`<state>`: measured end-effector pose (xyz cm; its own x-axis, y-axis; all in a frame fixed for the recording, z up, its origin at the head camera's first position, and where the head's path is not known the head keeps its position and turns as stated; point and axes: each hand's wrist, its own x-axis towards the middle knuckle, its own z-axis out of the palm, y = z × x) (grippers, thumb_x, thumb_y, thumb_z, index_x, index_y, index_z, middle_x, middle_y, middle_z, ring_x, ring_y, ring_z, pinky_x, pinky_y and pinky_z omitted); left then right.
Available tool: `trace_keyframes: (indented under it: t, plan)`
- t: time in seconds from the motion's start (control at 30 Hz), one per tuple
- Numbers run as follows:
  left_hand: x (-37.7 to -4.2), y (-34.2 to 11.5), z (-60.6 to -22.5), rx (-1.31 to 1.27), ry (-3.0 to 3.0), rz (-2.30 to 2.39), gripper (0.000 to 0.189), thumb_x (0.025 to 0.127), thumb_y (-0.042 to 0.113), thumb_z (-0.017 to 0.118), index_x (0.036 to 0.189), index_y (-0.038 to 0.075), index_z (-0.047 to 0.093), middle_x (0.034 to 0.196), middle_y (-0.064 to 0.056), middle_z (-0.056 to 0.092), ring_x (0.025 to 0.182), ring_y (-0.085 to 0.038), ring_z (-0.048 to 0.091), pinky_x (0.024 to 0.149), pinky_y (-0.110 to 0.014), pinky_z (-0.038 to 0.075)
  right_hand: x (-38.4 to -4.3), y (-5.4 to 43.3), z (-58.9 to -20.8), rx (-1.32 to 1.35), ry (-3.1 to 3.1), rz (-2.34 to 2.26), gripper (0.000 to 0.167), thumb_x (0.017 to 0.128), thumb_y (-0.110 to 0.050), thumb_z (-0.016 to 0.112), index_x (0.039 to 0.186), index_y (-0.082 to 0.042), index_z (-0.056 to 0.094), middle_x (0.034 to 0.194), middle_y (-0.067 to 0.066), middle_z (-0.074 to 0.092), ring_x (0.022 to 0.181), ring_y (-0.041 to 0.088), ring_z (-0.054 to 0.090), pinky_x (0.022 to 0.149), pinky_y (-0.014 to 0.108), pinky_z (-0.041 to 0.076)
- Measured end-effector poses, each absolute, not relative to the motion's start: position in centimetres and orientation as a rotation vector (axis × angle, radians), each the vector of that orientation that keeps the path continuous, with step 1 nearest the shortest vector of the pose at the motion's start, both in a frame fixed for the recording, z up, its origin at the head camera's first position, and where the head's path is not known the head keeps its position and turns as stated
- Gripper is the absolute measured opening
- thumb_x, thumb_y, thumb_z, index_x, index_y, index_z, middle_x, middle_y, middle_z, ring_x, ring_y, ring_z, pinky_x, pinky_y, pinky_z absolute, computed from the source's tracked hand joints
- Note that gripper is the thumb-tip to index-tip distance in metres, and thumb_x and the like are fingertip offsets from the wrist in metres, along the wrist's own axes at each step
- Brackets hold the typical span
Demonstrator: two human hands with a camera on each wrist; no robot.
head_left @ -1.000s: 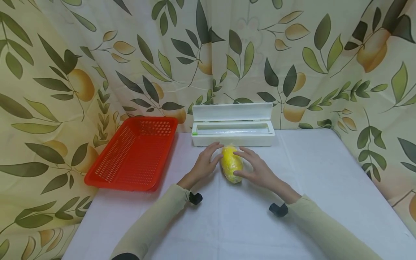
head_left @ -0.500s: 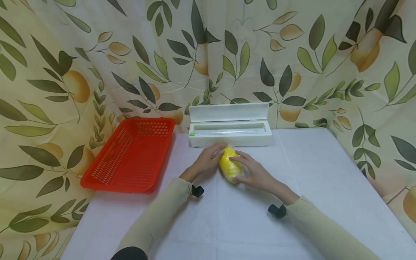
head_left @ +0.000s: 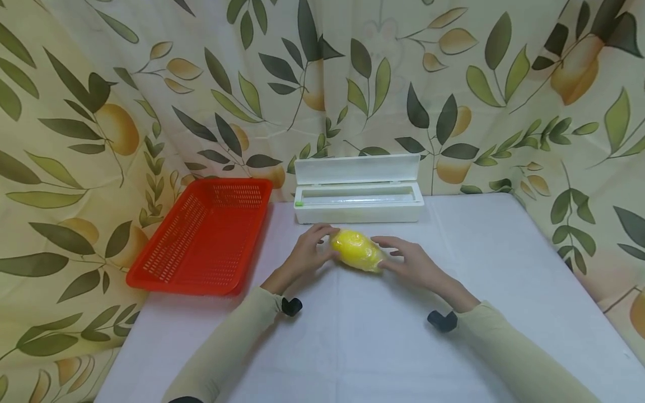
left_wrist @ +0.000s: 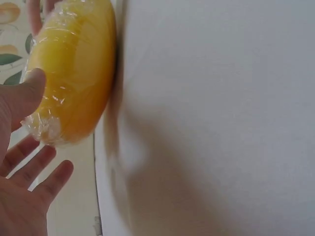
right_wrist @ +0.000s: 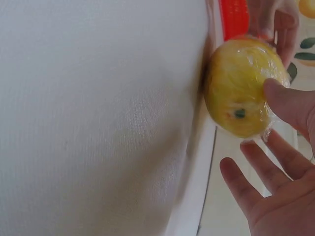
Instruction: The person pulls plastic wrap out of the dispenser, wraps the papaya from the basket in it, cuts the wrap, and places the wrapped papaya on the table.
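Observation:
A yellow oblong fruit [head_left: 358, 250], wrapped in clear cling film, lies crosswise near the middle of the white table, its right end tilted slightly toward me. At its left end, my left hand [head_left: 307, 249] pinches it between thumb and forefinger. My right hand [head_left: 418, 263] holds the right end the same way. In the left wrist view the thumb presses the wrapped fruit [left_wrist: 74, 73] while the lower fingers spread free of it. A small dark spot marks the end of the fruit [right_wrist: 243, 88] in the right wrist view, with bunched film at its edge.
Behind the fruit stands a white cling film box [head_left: 360, 212], its lid raised and a roll inside. A red perforated plastic basket [head_left: 201, 252] sits at the left. A leaf-patterned curtain [head_left: 383, 84] hangs along the table's back edge.
The fruit has turned from pointing away from me to lying crosswise between my hands. Both hands have closed in on its ends, the right one shifting slightly rightward.

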<state>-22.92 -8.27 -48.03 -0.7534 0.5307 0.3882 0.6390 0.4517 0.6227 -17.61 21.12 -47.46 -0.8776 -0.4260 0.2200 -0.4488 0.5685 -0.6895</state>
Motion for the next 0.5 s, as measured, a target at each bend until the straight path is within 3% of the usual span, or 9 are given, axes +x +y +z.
trace_keyframes:
  t: [0.13,0.2,0.5]
  plan:
    - [-21.9,-8.5,-48.1,-1.041,-2.52,-1.153,0.052,0.082,0.007,0.086,0.13,0.001,0.066,0.133,-0.014,0.061,0.121,-0.028,0.06,0.089,-0.038,0.058,-17.7,21.5,-47.5,0.757,-2.757,1.209,0.049,0.092,-0.004,0.074,0.14,-0.007,0.062,0.142,0.012,0.062,0.13,0.036,0.058,0.095,0.05,0.056]
    - [-21.4,-8.4,-48.2,-1.053,-2.495,-1.106,0.051,0.082,0.006,0.086,0.129,0.001,0.067,0.132,-0.014,0.063,0.121,-0.028,0.06,0.093,-0.039,0.056,-17.7,21.6,-47.5,0.754,-2.754,1.2,0.047,0.093,-0.002,0.072,0.139,-0.007,0.062,0.141,0.012,0.063,0.131,0.036,0.057,0.095,0.051,0.055]
    - [-20.7,-7.7,-48.6,-1.035,-2.425,-0.991,0.048,0.082,0.006,0.086,0.126,0.0,0.07,0.127,-0.012,0.067,0.114,-0.029,0.061,0.098,-0.04,0.052,-18.1,21.7,-47.7,0.777,-2.737,1.187,0.049,0.093,0.006,0.069,0.14,-0.004,0.062,0.143,0.015,0.061,0.133,0.038,0.056,0.098,0.051,0.053]
